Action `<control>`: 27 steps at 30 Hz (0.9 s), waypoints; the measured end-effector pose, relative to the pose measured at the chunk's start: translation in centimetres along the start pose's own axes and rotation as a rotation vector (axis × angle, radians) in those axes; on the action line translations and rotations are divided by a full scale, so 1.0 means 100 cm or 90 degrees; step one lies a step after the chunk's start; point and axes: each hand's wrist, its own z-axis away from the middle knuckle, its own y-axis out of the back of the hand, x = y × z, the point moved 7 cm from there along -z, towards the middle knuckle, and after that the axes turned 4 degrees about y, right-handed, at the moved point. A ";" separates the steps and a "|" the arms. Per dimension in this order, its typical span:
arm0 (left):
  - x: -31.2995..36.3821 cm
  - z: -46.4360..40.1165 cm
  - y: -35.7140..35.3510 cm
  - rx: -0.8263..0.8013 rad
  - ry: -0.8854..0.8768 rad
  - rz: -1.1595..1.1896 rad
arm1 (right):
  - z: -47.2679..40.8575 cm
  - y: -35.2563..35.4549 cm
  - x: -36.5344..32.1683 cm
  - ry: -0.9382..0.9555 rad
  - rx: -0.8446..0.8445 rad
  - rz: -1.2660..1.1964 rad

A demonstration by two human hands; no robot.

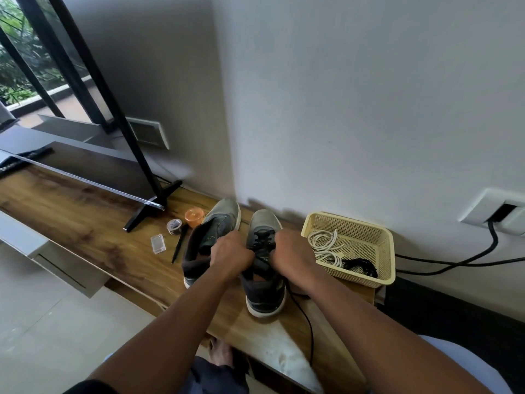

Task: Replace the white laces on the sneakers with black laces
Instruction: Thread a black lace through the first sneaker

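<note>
Two bare forearms, extended forward and converging toward the middle. Left hand [231, 255]: knuckles up, fingers curled under and closed in a grip. Right hand [295, 255]: same pose, fingers curled down and gripping. Hands level, just beside each other, not touching.

Two grey sneakers [224, 223] [262, 223] are standing on the table [85, 223]. One yellow basket [377, 251] is holding one white lace [324, 245] and one black lace [360, 265]. One orange-lidded jar [194, 216], one tape roll [174, 225], one pen [179, 245] and one clear box [158, 243] are lying alongside.
</note>
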 end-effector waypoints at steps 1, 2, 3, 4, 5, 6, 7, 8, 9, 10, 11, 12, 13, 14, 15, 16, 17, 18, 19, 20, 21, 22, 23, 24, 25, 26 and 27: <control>-0.001 -0.001 0.000 -0.001 0.009 0.010 | 0.000 0.000 0.000 -0.003 0.000 -0.005; -0.002 -0.001 0.001 -0.001 0.017 0.020 | 0.000 0.001 0.000 -0.005 0.001 -0.009; -0.003 -0.001 0.001 -0.001 0.021 0.029 | 0.000 0.001 0.001 -0.007 0.001 -0.010; -0.004 -0.001 0.001 0.001 0.021 0.041 | 0.001 0.001 0.001 -0.006 0.005 -0.008; -0.005 -0.001 0.001 0.004 0.016 0.053 | 0.002 0.001 0.002 -0.001 0.014 0.001; -0.007 -0.001 0.002 0.008 0.006 0.060 | 0.003 0.001 0.002 0.010 0.028 0.016; -0.007 0.000 0.003 0.012 -0.010 0.060 | 0.003 0.002 0.001 0.027 0.047 0.035; -0.006 0.001 0.004 0.017 -0.027 0.054 | 0.004 0.002 -0.002 0.054 0.064 0.058; -0.005 0.002 0.005 0.022 -0.043 0.046 | 0.005 0.003 -0.006 0.085 0.081 0.080; -0.003 0.003 0.006 0.027 -0.058 0.036 | 0.005 0.005 -0.011 0.118 0.099 0.096; 0.000 0.004 0.006 0.030 -0.073 0.023 | 0.006 0.006 -0.016 0.151 0.113 0.110; 0.002 0.004 0.006 0.033 -0.085 0.011 | 0.007 0.006 -0.021 0.179 0.122 0.127; 0.004 0.005 0.007 0.034 -0.094 0.002 | 0.007 0.004 -0.025 0.200 0.122 0.149; 0.005 0.005 0.007 0.035 -0.099 -0.004 | 0.008 0.001 -0.028 0.211 0.116 0.169; 0.006 0.006 0.008 0.036 -0.104 -0.007 | 0.009 -0.001 -0.028 0.213 0.110 0.180; 0.007 0.006 0.008 0.037 -0.107 -0.008 | 0.009 -0.003 -0.028 0.211 0.110 0.184; 0.007 0.006 0.008 0.036 -0.108 -0.009 | 0.009 -0.004 -0.027 0.210 0.116 0.185; 0.008 0.005 0.008 0.034 -0.108 -0.009 | 0.008 -0.003 -0.027 0.211 0.126 0.184; 0.008 0.005 0.008 0.032 -0.106 -0.010 | 0.008 -0.003 -0.027 0.215 0.135 0.180; 0.008 0.004 0.009 0.030 -0.105 -0.010 | 0.007 -0.003 -0.029 0.223 0.140 0.176; 0.008 0.004 0.009 0.029 -0.105 -0.011 | 0.007 -0.003 -0.030 0.233 0.141 0.175; 0.008 0.004 0.009 0.029 -0.106 -0.013 | 0.007 -0.004 -0.031 0.243 0.140 0.178; 0.008 0.003 0.010 0.028 -0.106 -0.015 | 0.007 -0.005 -0.032 0.251 0.138 0.185; 0.008 0.003 0.010 0.026 -0.105 -0.015 | 0.007 -0.006 -0.032 0.258 0.138 0.192; 0.008 0.003 0.010 0.025 -0.104 -0.014 | 0.006 -0.007 -0.032 0.260 0.138 0.197; 0.007 0.002 0.010 0.022 -0.103 -0.013 | 0.006 -0.008 -0.031 0.257 0.139 0.200; 0.007 0.002 0.011 0.020 -0.104 -0.014 | 0.006 -0.008 -0.031 0.253 0.141 0.202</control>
